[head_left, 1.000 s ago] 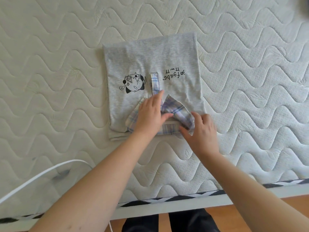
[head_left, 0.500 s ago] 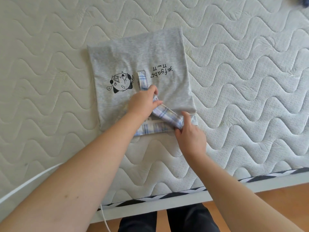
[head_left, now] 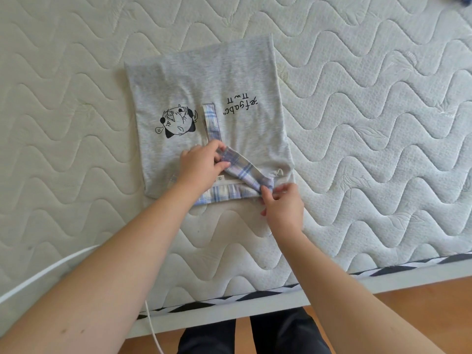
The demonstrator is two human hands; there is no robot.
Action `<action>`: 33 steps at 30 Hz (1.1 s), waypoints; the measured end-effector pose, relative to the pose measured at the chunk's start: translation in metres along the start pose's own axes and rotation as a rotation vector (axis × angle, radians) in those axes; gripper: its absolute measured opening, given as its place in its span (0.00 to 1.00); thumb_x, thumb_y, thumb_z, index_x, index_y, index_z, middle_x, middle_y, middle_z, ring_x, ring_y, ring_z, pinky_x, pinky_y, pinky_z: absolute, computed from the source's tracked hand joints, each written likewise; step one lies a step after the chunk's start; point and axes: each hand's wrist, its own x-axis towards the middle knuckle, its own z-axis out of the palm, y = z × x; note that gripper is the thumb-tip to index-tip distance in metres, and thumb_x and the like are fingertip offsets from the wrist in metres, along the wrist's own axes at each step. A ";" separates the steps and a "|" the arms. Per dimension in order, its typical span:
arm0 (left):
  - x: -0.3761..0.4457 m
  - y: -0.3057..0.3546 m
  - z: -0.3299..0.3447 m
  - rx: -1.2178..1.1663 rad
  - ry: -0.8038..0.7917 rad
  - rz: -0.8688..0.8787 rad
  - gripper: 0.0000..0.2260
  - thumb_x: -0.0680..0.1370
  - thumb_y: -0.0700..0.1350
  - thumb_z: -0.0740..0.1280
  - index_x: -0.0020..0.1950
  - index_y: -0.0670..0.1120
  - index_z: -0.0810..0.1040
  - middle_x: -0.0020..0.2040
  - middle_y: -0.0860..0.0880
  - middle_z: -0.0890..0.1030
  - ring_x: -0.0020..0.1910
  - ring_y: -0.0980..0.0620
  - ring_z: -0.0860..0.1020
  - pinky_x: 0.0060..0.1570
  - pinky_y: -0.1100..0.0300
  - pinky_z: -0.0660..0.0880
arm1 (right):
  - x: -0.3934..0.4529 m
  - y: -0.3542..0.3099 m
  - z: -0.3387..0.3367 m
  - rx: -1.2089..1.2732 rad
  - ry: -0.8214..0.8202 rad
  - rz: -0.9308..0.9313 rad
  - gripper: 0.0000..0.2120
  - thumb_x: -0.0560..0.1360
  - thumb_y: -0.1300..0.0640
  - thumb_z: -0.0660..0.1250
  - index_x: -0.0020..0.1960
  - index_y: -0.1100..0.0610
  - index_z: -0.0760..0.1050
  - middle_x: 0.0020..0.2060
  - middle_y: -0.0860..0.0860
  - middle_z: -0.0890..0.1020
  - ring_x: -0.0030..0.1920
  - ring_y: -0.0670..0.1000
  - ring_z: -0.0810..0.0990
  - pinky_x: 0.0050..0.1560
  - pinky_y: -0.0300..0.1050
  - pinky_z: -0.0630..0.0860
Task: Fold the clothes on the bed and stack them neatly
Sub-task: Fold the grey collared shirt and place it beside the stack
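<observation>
A grey shirt (head_left: 229,80), folded into a rectangle, lies flat on the white quilted mattress (head_left: 370,123). It shows a cartoon print, black lettering and a blue-and-white plaid collar (head_left: 245,172) and placket. My left hand (head_left: 201,167) pinches the upper end of the collar flap near the shirt's middle. At the shirt's near right corner my right hand (head_left: 281,205) pinches the lower end of the same flap. The collar's left part is hidden under my left hand.
The mattress's near edge (head_left: 255,300) has a black-and-white trim, with wooden floor (head_left: 434,302) and my dark-trousered legs (head_left: 255,335) below it. A white cable (head_left: 51,267) curves over the near left of the bed. A dark item (head_left: 466,1) peeks in at the far right corner.
My left hand's fingers have curled round the collar flap's upper end. My right hand stays at its lower end, where the flap lies flatter than a second ago.
</observation>
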 end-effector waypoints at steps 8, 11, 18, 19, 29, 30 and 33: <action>-0.029 0.006 -0.011 -0.064 0.317 -0.035 0.11 0.78 0.49 0.68 0.58 0.46 0.76 0.51 0.46 0.77 0.51 0.44 0.75 0.51 0.47 0.72 | 0.000 -0.003 -0.022 -0.172 -0.045 -0.042 0.14 0.75 0.39 0.67 0.41 0.49 0.75 0.26 0.42 0.82 0.23 0.43 0.79 0.25 0.37 0.68; -0.058 -0.024 -0.025 -0.225 0.541 -0.201 0.07 0.80 0.45 0.65 0.52 0.42 0.76 0.47 0.43 0.79 0.45 0.42 0.77 0.48 0.51 0.71 | -0.001 -0.011 -0.027 -0.133 -0.026 -0.094 0.12 0.76 0.39 0.66 0.42 0.47 0.75 0.25 0.41 0.81 0.21 0.43 0.78 0.19 0.33 0.65; -0.110 -0.071 -0.020 -0.682 0.160 -0.838 0.27 0.80 0.60 0.62 0.37 0.38 0.78 0.32 0.40 0.83 0.33 0.42 0.83 0.44 0.45 0.82 | 0.009 -0.025 -0.021 -0.253 -0.203 -0.067 0.18 0.78 0.43 0.66 0.41 0.58 0.79 0.24 0.46 0.80 0.20 0.42 0.77 0.22 0.33 0.67; -0.112 -0.069 -0.016 -0.747 0.128 -0.854 0.26 0.79 0.61 0.63 0.40 0.36 0.78 0.33 0.39 0.83 0.33 0.43 0.84 0.42 0.48 0.82 | 0.010 -0.026 -0.021 -0.284 -0.220 -0.061 0.19 0.78 0.43 0.66 0.38 0.58 0.79 0.22 0.45 0.80 0.20 0.41 0.76 0.24 0.35 0.67; -0.098 -0.043 -0.010 -1.132 0.252 -0.734 0.03 0.80 0.41 0.67 0.46 0.46 0.76 0.39 0.51 0.81 0.30 0.60 0.80 0.27 0.66 0.75 | 0.020 -0.025 -0.023 -0.015 -0.276 -0.154 0.14 0.75 0.49 0.70 0.39 0.59 0.78 0.26 0.49 0.81 0.23 0.46 0.75 0.25 0.36 0.66; -0.098 -0.045 -0.009 -1.096 0.305 -0.704 0.03 0.79 0.42 0.68 0.46 0.47 0.76 0.37 0.52 0.81 0.28 0.60 0.79 0.26 0.66 0.74 | 0.020 -0.022 -0.024 0.002 -0.267 -0.167 0.14 0.75 0.49 0.70 0.40 0.60 0.78 0.27 0.49 0.81 0.24 0.47 0.75 0.27 0.38 0.67; -0.104 -0.053 0.003 -0.909 0.367 -0.707 0.06 0.76 0.46 0.72 0.41 0.49 0.77 0.32 0.51 0.79 0.26 0.55 0.74 0.30 0.61 0.71 | 0.018 -0.013 -0.023 -0.085 -0.214 -0.148 0.17 0.75 0.48 0.71 0.38 0.62 0.76 0.26 0.49 0.80 0.24 0.47 0.77 0.33 0.44 0.69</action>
